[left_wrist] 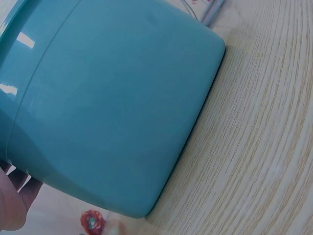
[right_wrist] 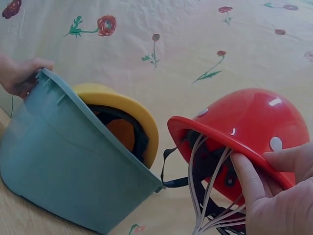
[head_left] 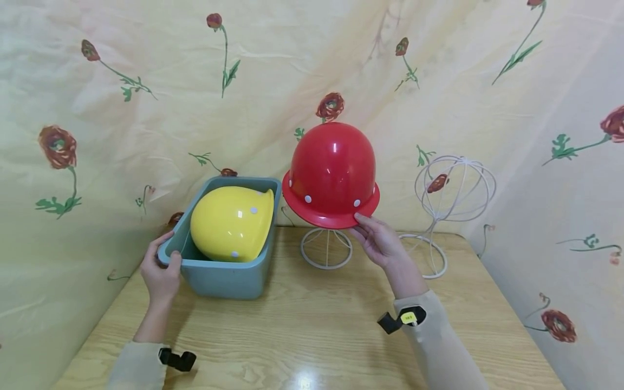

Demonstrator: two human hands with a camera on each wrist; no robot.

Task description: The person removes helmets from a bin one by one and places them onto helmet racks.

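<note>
In the head view a red hard hat (head_left: 333,168) sits over a white wire stand (head_left: 326,265), whose upper wires go up inside it in the right wrist view. My right hand (head_left: 380,242) pinches the hat's brim, thumb on top and fingers beneath. Black straps (right_wrist: 175,183) hang from the hat. On the left, my left hand (head_left: 162,269) grips the rim corner of a blue-green bin (head_left: 221,279). A yellow hard hat (head_left: 229,222) lies on its side in that bin, its dark inner harness (right_wrist: 139,142) showing in the right wrist view.
A second white wire stand (head_left: 437,216), with a round wire head and ring base, stands bare at the right. Everything rests on a wood-grain table (head_left: 302,330). Flower-printed cloth (head_left: 273,70) hangs behind and at both sides.
</note>
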